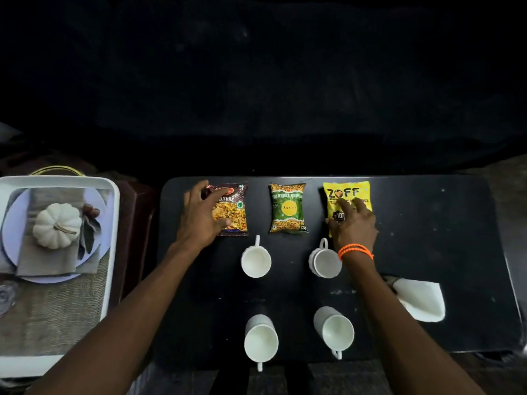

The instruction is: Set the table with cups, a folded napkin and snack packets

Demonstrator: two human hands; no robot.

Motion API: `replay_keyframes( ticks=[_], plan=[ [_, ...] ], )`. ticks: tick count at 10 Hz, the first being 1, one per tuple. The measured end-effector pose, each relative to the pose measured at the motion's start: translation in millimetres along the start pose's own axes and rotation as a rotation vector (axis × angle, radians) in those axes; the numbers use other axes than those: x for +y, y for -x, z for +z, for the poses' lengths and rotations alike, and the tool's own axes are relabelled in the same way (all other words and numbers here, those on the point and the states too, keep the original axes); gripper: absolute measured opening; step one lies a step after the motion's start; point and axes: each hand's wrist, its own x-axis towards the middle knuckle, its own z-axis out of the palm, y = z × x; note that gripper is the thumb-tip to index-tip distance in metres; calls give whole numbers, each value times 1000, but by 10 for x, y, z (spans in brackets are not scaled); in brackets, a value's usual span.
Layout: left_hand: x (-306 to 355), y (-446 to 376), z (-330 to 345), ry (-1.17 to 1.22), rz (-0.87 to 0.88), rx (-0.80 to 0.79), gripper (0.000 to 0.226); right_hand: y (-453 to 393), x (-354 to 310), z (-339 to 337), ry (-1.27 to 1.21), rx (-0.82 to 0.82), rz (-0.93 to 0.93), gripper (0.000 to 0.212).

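Note:
Three snack packets lie in a row along the far edge of the black table (427, 252): a maroon mixture packet (235, 205), a green packet (288, 208) and a yellow packet (349, 195). My left hand (201, 216) grips the left side of the maroon packet. My right hand (353, 223) rests fingers-down on the lower part of the yellow packet. Several white cups stand in two rows: far left cup (255, 260), far right cup (326, 262), near left cup (261, 339), near right cup (335, 329). A folded white napkin (422, 300) lies at the right, partly behind my right forearm.
A white tray (112, 223) stands left of the table. It holds a burlap mat, a pale plate, a grey cloth and a white pumpkin (57, 225). A glass (5, 295) shows at the far left edge. Beyond the table everything is dark.

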Motion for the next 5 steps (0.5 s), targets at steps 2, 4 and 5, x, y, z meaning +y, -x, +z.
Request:
replay_keyframes(
  ticks=[2, 4, 5],
  plan=[
    [3, -15, -38, -21, -16, -12, 86, -17, -18, -76, -50, -17, 33, 67],
    [199, 93, -375, -54, 49, 73, 75, 30, -147, -459, -45, 154, -93, 73],
    [359, 193, -596, -91, 117, 202, 70, 79, -258, -642, -64, 240, -150, 76]
  ],
)
